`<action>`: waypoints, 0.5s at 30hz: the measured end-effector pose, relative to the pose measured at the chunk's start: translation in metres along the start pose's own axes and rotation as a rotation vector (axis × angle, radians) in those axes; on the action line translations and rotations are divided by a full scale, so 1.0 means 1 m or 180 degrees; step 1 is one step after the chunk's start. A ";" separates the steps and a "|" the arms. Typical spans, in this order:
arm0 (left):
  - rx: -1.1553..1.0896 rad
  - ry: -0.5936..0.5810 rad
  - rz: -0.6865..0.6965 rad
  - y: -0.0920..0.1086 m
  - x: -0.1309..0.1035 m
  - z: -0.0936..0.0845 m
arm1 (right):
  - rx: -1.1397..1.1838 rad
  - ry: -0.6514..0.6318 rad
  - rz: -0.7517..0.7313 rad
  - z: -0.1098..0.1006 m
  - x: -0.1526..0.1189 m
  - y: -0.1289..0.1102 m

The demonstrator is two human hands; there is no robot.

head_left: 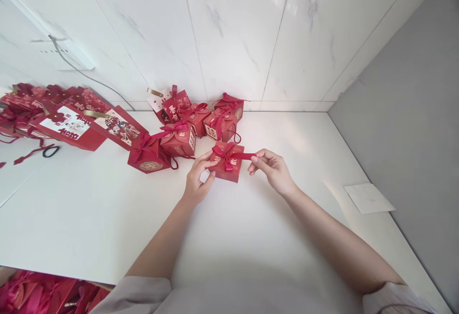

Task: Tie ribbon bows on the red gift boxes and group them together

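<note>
Location type: indoor room, fitted with a work surface. The wall [233, 41] is clad in large, glossy, marble-pattern tiles with visible joints. A smooth white counter [89, 209] abuts its base; a plain grey panel [412, 103] bounds the right side. A slotted white socket plate [73, 55] is mounted at left, with a grey cable [88, 75] beside it. Red boxes [148, 156] are grouped on the counter. Home or shop use: cannot be determined.
</note>
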State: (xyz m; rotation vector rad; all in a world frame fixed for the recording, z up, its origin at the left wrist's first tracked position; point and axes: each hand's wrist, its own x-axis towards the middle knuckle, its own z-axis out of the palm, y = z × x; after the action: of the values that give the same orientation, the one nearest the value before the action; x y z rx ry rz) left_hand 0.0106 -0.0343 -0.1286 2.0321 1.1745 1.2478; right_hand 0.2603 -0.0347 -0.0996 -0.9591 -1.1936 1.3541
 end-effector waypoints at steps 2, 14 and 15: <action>-0.0177 -0.0107 -0.0043 -0.004 0.000 -0.001 | 0.0074 0.0071 0.0093 -0.006 0.004 -0.001; -0.0548 -0.0209 0.0021 -0.004 -0.003 0.005 | -0.0348 0.0294 0.0777 -0.033 0.019 0.019; -0.0651 -0.0184 -0.0056 -0.004 -0.003 0.007 | -0.0358 0.0335 0.0679 -0.032 0.018 0.018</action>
State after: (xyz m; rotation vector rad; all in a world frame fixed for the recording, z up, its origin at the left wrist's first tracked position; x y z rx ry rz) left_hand 0.0144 -0.0346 -0.1361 1.8909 0.9928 1.2383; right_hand 0.2861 -0.0116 -0.1216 -1.2520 -1.1212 1.3948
